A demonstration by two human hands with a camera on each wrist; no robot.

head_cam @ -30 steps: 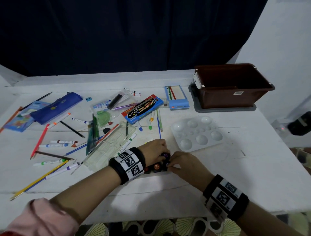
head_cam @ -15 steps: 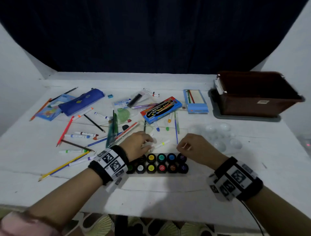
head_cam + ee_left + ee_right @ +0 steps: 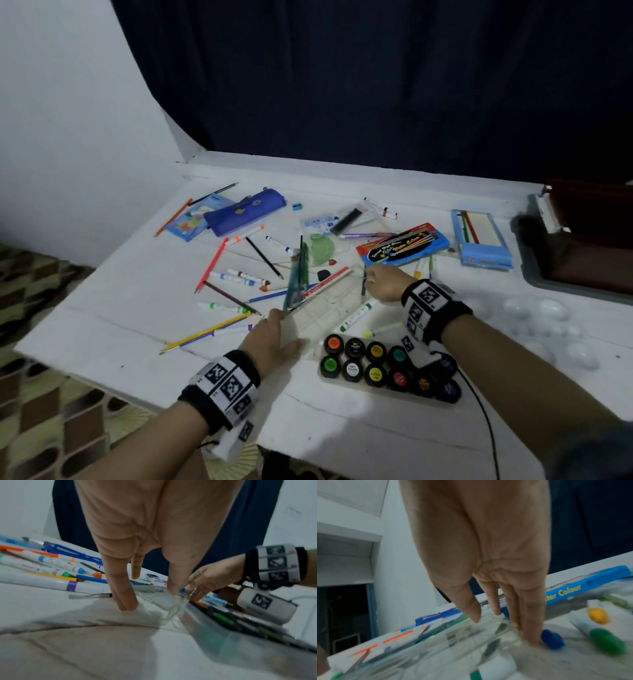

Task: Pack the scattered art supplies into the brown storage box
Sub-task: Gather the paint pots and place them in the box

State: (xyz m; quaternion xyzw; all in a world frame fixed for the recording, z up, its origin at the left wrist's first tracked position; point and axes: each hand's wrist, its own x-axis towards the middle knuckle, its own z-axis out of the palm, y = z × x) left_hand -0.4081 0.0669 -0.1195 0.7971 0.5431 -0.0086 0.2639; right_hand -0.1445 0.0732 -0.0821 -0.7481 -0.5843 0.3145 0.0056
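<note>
The left hand [image 3: 271, 339] and right hand [image 3: 385, 282] are leaving the paint pots [image 3: 376, 364]. Both are now touching the clear case [image 3: 323, 311] at its ends.

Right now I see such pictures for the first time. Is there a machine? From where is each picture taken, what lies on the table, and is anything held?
There is no machine: a person works with two bare hands. The wide picture comes from a camera on the head; the two close ones come from cameras on the wrists, looking along the fingers. On the white table lie markers, pencils, a blue pencil case, a water colour box, a set of paint pots and a clear plastic tray. The brown storage box stands at the right edge. The left hand touches the near end of the tray and the right hand its far end, with straight fingers. The tray seems to lie on the table, so nothing is lifted yet.
</note>
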